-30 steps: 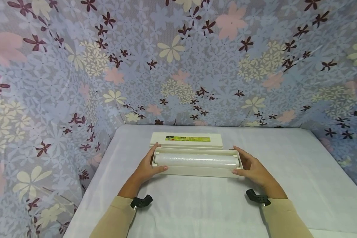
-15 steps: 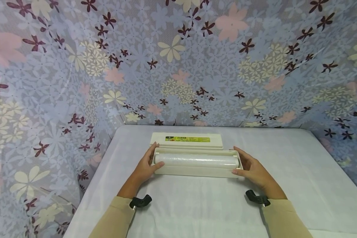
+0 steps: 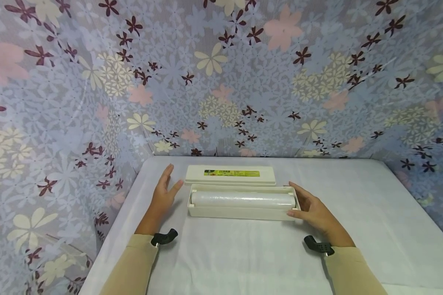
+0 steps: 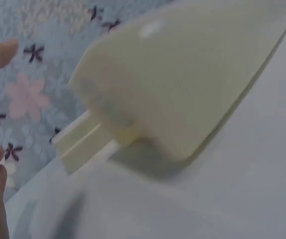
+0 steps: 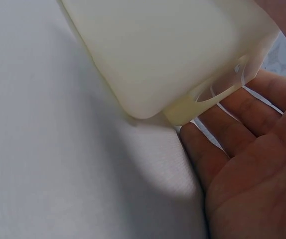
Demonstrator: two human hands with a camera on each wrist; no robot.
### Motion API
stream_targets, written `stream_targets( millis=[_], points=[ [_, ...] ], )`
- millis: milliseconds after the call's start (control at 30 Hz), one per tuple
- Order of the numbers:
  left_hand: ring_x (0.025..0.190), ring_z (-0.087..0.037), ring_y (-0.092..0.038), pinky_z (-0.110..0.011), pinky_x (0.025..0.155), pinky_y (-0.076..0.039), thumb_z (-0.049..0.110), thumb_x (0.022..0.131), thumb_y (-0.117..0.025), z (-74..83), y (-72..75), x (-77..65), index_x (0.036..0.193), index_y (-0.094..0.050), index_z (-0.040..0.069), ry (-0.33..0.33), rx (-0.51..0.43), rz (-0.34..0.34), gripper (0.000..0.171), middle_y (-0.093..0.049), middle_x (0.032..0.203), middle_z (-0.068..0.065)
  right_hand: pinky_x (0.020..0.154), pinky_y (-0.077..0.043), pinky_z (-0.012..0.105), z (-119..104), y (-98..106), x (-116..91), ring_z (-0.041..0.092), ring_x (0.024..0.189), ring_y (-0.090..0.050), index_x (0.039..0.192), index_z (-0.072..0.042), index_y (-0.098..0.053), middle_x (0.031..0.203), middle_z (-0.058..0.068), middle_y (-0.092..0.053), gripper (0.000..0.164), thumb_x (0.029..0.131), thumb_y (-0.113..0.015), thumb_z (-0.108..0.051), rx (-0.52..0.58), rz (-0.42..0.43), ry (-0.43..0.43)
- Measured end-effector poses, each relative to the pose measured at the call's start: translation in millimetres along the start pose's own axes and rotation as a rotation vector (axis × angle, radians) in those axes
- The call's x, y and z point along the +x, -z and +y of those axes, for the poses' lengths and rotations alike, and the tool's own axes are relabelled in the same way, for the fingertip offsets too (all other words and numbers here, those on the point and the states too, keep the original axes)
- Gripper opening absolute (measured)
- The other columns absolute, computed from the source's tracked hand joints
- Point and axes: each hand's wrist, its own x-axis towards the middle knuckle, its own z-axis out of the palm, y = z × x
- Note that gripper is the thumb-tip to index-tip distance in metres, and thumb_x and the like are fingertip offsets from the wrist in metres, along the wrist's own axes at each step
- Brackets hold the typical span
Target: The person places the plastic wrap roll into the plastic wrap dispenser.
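Observation:
A long cream plastic cling film box [image 3: 240, 212] lies uncovered on the white-covered table, with a clear roll of cling film [image 3: 243, 199] inside it. Behind it sits its cream lid [image 3: 267, 175], bearing a green and yellow label [image 3: 231, 173]. My right hand [image 3: 313, 209] holds the box's right end, thumb on the front wall; in the right wrist view its fingers [image 5: 232, 129] lie along the end wall. My left hand [image 3: 163, 196] is off to the left of the box, raised, fingers spread and holding nothing. In the left wrist view the box's left end [image 4: 153, 84] is slightly blurred.
The white cloth [image 3: 236, 258] covers the table on all sides of the box. A flowered curtain [image 3: 221, 82] hangs along the back and both sides. Black camera mounts [image 3: 164, 237] sit on both wrists.
My left hand has let go of the box's left end and moved left and a little away from me. The right hand, box and lid stay in place.

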Motion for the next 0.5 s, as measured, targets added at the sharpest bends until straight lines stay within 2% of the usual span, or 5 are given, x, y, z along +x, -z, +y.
stream_targets(
  millis=[167, 300, 500],
  points=[
    [0.156, -0.030, -0.021, -0.043, 0.124, -0.017, 0.024, 0.103, -0.073, -5.6, 13.4, 13.8, 0.165, -0.030, 0.004, 0.046, 0.024, -0.033, 0.078, -0.028, 0.170, -0.011, 0.101, -0.046, 0.022, 1.3, -2.3, -2.6, 0.043, 0.149, -0.033, 0.169, -0.010, -0.022, 0.167, 0.022, -0.030, 0.101, 0.090, -0.085, -0.005, 0.009, 0.000, 0.008],
    [0.156, -0.033, -0.020, -0.047, 0.124, -0.018, 0.023, 0.102, -0.075, -9.8, 15.8, 24.6, 0.166, -0.032, 0.007, 0.063, 0.097, -0.085, 0.078, -0.027, 0.171, -0.008, 0.102, -0.046, 0.023, 0.6, -4.5, -5.1, 0.040, 0.148, -0.034, 0.168, -0.006, -0.021, 0.166, 0.023, -0.030, 0.100, 0.090, -0.083, -0.001, 0.031, -0.005, 0.024],
    [0.154, -0.038, -0.023, -0.057, 0.121, -0.023, 0.041, 0.098, -0.078, -25.9, 12.0, 44.9, 0.168, -0.030, 0.017, 0.156, 0.219, -0.198, 0.088, -0.021, 0.173, -0.006, 0.103, -0.045, 0.022, -1.8, -5.1, -7.4, 0.030, 0.147, -0.038, 0.168, -0.006, -0.020, 0.166, 0.022, -0.030, 0.100, 0.090, -0.083, 0.000, 0.034, -0.007, 0.026]
  ],
)
